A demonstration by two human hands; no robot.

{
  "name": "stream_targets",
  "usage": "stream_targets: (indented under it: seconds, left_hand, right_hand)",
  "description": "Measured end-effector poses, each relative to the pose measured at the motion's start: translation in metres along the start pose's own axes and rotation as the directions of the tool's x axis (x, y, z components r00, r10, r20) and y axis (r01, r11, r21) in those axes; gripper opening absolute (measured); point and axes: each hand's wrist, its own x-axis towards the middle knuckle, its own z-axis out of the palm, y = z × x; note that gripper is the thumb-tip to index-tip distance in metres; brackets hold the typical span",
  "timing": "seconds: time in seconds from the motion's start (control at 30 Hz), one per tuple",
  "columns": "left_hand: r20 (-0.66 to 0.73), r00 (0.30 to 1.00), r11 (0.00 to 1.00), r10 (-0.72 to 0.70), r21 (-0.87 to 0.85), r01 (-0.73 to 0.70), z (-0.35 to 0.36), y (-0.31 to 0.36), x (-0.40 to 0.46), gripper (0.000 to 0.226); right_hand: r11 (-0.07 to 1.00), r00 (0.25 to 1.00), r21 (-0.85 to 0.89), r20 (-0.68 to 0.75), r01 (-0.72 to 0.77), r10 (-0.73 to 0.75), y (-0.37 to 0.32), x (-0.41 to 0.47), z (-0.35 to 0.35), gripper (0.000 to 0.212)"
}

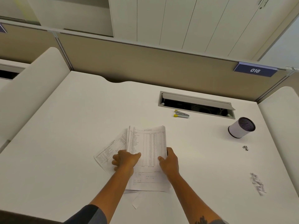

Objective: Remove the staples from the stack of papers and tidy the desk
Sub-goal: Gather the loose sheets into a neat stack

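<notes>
A stack of printed papers lies in the middle of the white desk. My left hand grips its left edge, thumb on top. My right hand grips its right edge the same way. A skewed sheet sticks out from under the stack on the left, and a paper corner pokes out below. A silver staple remover with yellow tips lies beyond the stack. Pulled staples lie in a pile at the right, and a few more sit farther back.
A white pen cup with a dark mesh inside lies tipped at the right. An open cable hatch is set in the desk at the back. Padded dividers flank both sides, and a panel with the label 016 stands behind.
</notes>
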Motion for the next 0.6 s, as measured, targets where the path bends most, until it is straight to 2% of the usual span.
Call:
stream_targets:
  seconds: [0.1, 0.2, 0.3, 0.4, 0.53, 0.6]
  left_hand:
    - [0.017, 0.999, 0.989, 0.046, -0.14, -0.043, -0.001, -0.001, -0.003, 0.058]
    - [-0.006, 0.996, 0.981, 0.091, -0.171, -0.091, -0.004, 0.002, -0.012, 0.059]
    - [0.1, 0.984, 0.953, 0.146, -0.28, -0.113, -0.008, 0.0, -0.012, 0.051]
    - [0.195, 0.96, 0.953, 0.203, -0.266, -0.148, -0.011, -0.001, -0.014, 0.038]
    - [0.206, 0.915, 0.923, 0.346, -0.249, -0.293, -0.015, -0.004, -0.029, 0.043]
    - [0.175, 0.881, 0.889, 0.439, -0.227, -0.398, -0.019, -0.007, -0.036, 0.048]
  right_hand:
    - [1.0, 1.0, 0.017, 0.007, 0.001, -0.001, 0.0, 0.0, -0.002, 0.038]
    - [0.999, 1.0, 0.047, 0.021, 0.004, -0.005, 0.001, -0.001, -0.003, 0.039]
    - [0.993, 0.999, 0.114, 0.054, -0.009, 0.003, 0.003, -0.002, -0.006, 0.042]
    - [0.983, 0.997, 0.18, 0.076, -0.018, 0.005, 0.003, -0.004, -0.01, 0.04]
    - [0.964, 0.997, 0.267, 0.072, -0.014, -0.006, 0.001, -0.011, -0.016, 0.038]
    - [0.955, 1.0, 0.296, 0.009, 0.013, -0.017, 0.002, -0.012, -0.019, 0.042]
